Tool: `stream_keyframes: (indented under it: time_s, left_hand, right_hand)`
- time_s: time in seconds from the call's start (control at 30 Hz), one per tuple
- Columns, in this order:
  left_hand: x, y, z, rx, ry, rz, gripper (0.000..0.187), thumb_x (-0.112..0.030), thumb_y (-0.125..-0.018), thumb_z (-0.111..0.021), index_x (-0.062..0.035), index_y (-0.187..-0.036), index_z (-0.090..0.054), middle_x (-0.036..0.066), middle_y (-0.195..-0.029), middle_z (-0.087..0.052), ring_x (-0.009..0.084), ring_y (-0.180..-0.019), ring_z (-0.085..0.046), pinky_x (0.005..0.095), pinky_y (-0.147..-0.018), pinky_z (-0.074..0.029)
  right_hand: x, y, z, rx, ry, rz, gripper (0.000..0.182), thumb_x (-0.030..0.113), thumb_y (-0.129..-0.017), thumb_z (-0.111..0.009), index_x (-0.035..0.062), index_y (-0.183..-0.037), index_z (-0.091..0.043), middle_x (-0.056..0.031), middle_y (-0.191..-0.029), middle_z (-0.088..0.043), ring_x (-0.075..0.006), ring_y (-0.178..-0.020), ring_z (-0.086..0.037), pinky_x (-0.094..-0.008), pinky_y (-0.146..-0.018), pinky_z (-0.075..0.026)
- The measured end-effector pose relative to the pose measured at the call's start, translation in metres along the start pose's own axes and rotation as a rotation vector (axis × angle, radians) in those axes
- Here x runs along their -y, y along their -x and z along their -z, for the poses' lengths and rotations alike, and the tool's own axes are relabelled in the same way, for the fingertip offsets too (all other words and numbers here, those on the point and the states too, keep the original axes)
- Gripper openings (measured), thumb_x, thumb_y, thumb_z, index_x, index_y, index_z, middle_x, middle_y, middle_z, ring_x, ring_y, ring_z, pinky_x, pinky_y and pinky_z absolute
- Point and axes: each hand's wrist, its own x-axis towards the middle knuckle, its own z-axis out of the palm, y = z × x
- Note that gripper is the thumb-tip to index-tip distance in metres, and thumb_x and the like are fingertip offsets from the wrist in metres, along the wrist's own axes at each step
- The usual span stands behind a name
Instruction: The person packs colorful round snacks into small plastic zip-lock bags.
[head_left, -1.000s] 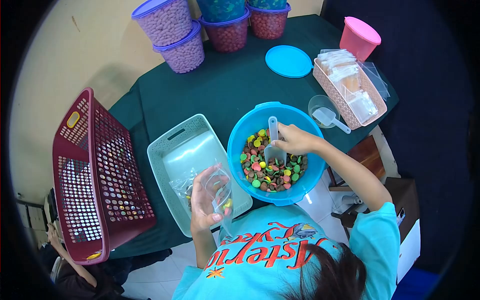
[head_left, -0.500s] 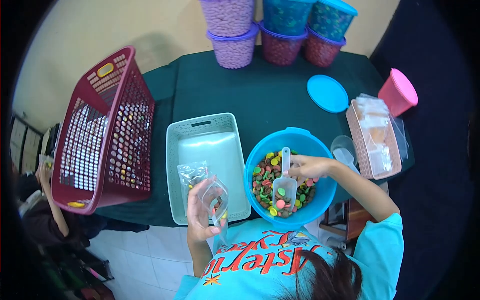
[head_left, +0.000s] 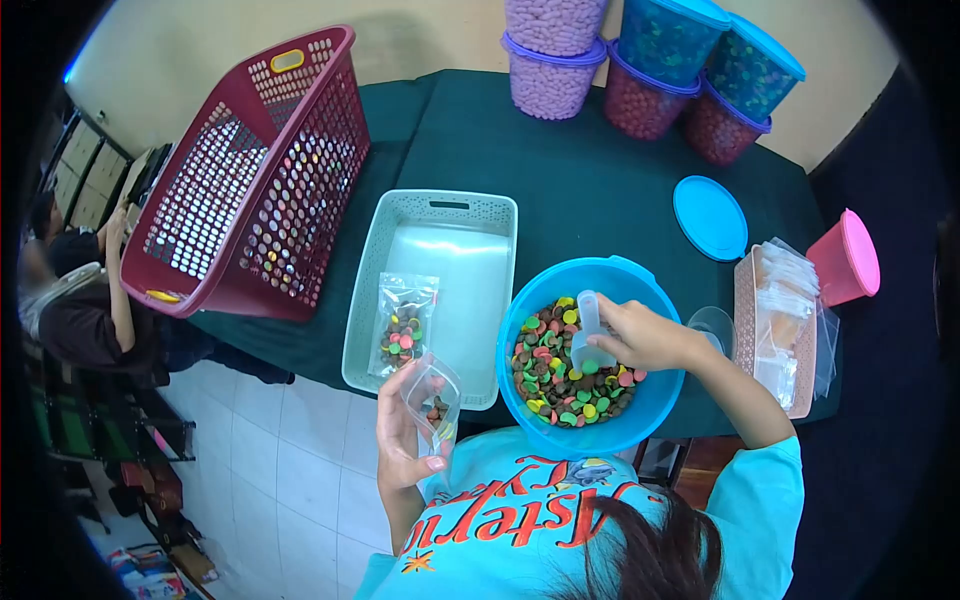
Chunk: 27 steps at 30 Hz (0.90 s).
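Note:
My left hand [head_left: 398, 432] holds an open clear pouch [head_left: 434, 402] with a few candies inside, near the front edge of the pale green tray [head_left: 507, 300]. In that tray lies a filled clear bag [head_left: 403, 325] of brown, pink, green and yellow candies. My right hand [head_left: 640, 335] grips the handle of a clear scoop [head_left: 588, 330] over the blue basin [head_left: 655, 415]. The scoop is tilted, its lower end among the colourful candies [head_left: 570, 385] in the basin.
A maroon basket [head_left: 300, 190] stands at the left, with another person [head_left: 90, 310] beyond it. Lidded tubs [head_left: 650, 95] are stacked at the back. A blue lid [head_left: 710, 218], a pink basket of clear bags [head_left: 745, 320] and a pink container [head_left: 845, 258] are at the right.
The view has shifted and turned. The scoop, earlier lying flatter with candies in its bowl, is now tilted, its lower end deeper in the basin. My left hand still holds the pouch.

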Motion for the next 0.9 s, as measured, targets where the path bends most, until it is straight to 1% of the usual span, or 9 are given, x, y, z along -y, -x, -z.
stream_keyframes:
  time_s: [0.07,0.2,0.23,0.3,0.37,0.47,0.57,0.7,0.9]
  left_hand:
    - [0.000,0.004,-0.006,-0.061,-0.020,-0.019,0.101,-0.039,-0.047,-0.078,-0.0005,-0.126,-0.030,0.018,-0.123,-0.039,0.0271,-0.107,-0.044,0.0383,-0.088,-0.036]
    - [0.003,0.012,-0.007,-0.103,-0.043,-0.014,0.105,-0.045,-0.046,-0.080,0.0009,-0.126,-0.029,0.018,-0.113,-0.046,0.0259,-0.100,-0.048,0.0329,-0.076,-0.045]
    - [0.003,0.012,-0.007,-0.102,-0.049,-0.010,0.105,-0.045,-0.046,-0.080,0.0009,-0.126,-0.029,0.018,-0.113,-0.046,0.0259,-0.100,-0.048,0.0329,-0.076,-0.045]
    - [0.003,0.013,-0.006,-0.016,0.001,0.032,0.098,-0.033,-0.047,-0.076,-0.0021,-0.127,-0.030,0.019,-0.128,-0.034,0.0284,-0.111,-0.041,0.0416,-0.095,-0.030]
    - [0.004,0.012,-0.006,-0.008,0.008,0.055,0.098,-0.034,-0.047,-0.076,-0.0022,-0.127,-0.030,0.019,-0.128,-0.035,0.0285,-0.111,-0.041,0.0417,-0.095,-0.030]
    - [0.003,0.004,-0.009,0.026,-0.005,0.054,0.098,-0.035,-0.047,-0.076,-0.0022,-0.127,-0.030,0.019,-0.127,-0.035,0.0287,-0.111,-0.041,0.0420,-0.095,-0.030]
    - [0.005,-0.005,-0.009,0.086,-0.035,0.030,0.098,-0.038,-0.047,-0.076,-0.0020,-0.127,-0.031,0.019,-0.127,-0.035,0.0290,-0.113,-0.040,0.0426,-0.095,-0.030]
    - [0.006,-0.020,-0.006,0.172,-0.035,0.047,0.098,-0.040,-0.048,-0.076,-0.0013,-0.126,-0.031,0.020,-0.127,-0.036,0.0294,-0.115,-0.038,0.0437,-0.095,-0.031]
    - [0.010,-0.048,0.005,0.301,-0.029,0.039,0.098,-0.043,-0.049,-0.075,-0.0009,-0.126,-0.032,0.018,-0.126,-0.037,0.0291,-0.113,-0.040,0.0430,-0.093,-0.033]
  right_hand:
    - [-0.024,-0.014,-0.014,-0.174,0.154,0.339,0.027,0.009,-0.083,-0.049,-0.0021,-0.104,-0.037,-0.0225,-0.080,-0.059,-0.0360,-0.069,-0.059,-0.0409,-0.060,-0.047]
    - [-0.029,-0.018,-0.018,-0.172,0.103,0.409,0.037,0.012,-0.083,-0.049,-0.0013,-0.115,-0.036,-0.0268,-0.083,-0.057,-0.0375,-0.076,-0.059,-0.0429,-0.066,-0.048]
    - [-0.031,-0.017,-0.021,-0.131,0.149,0.346,0.034,0.011,-0.083,-0.050,-0.0011,-0.112,-0.037,-0.0238,-0.083,-0.058,-0.0369,-0.073,-0.059,-0.0422,-0.064,-0.048]
    - [-0.035,-0.015,-0.024,-0.093,0.184,0.278,0.031,0.011,-0.082,-0.051,-0.0010,-0.108,-0.039,-0.0209,-0.083,-0.060,-0.0363,-0.071,-0.059,-0.0415,-0.062,-0.047]
    - [-0.039,-0.014,-0.022,-0.011,0.125,0.383,0.032,0.011,-0.082,-0.051,-0.0011,-0.109,-0.039,-0.0211,-0.087,-0.060,-0.0337,-0.070,-0.061,-0.0401,-0.060,-0.049]
    - [-0.042,-0.018,-0.021,-0.098,-0.074,0.309,0.032,0.011,-0.082,-0.050,-0.0017,-0.110,-0.039,-0.0217,-0.091,-0.060,-0.0315,-0.070,-0.062,-0.0388,-0.060,-0.050]
    - [-0.021,-0.005,-0.014,0.012,-0.060,0.091,0.032,0.012,-0.082,-0.050,-0.0019,-0.109,-0.039,-0.0229,-0.094,-0.060,-0.0324,-0.072,-0.062,-0.0386,-0.062,-0.050]
    - [-0.037,-0.006,-0.016,0.001,0.001,0.196,0.031,0.013,-0.083,-0.050,-0.0024,-0.108,-0.040,-0.0209,-0.087,-0.061,-0.0340,-0.071,-0.061,-0.0404,-0.064,-0.049]
    - [-0.041,-0.001,-0.030,-0.100,0.008,0.058,0.029,0.015,-0.083,-0.050,-0.0023,-0.105,-0.040,-0.0218,-0.090,-0.057,-0.0355,-0.085,-0.057,-0.0436,-0.072,-0.044]
